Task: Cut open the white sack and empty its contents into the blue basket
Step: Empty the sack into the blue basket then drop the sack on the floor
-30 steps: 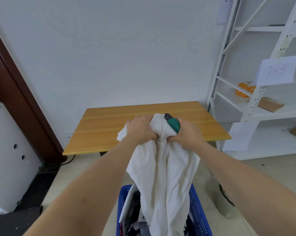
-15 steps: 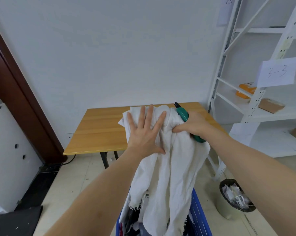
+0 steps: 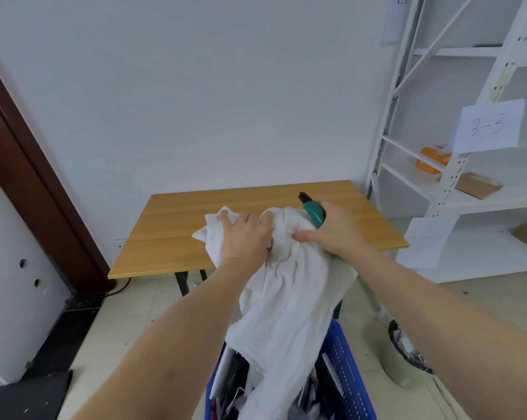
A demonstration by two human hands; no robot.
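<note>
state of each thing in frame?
Limp white cloth sack: held up, lower end in basket.
Blue plastic basket: holds clothes.
Green utility knife: in right hand.
Left hand: grips sack.
Right hand: holds knife, pinches sack.
Grey bin: holds rubbish.

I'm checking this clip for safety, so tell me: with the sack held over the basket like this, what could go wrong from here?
1. The right hand grips the white sack while also holding the green cutter; if its blade is out, it might nick the left hand close beside it.
2. The sack hangs towards the right side of the blue basket, so contents could spill over the rim onto the floor.
</note>
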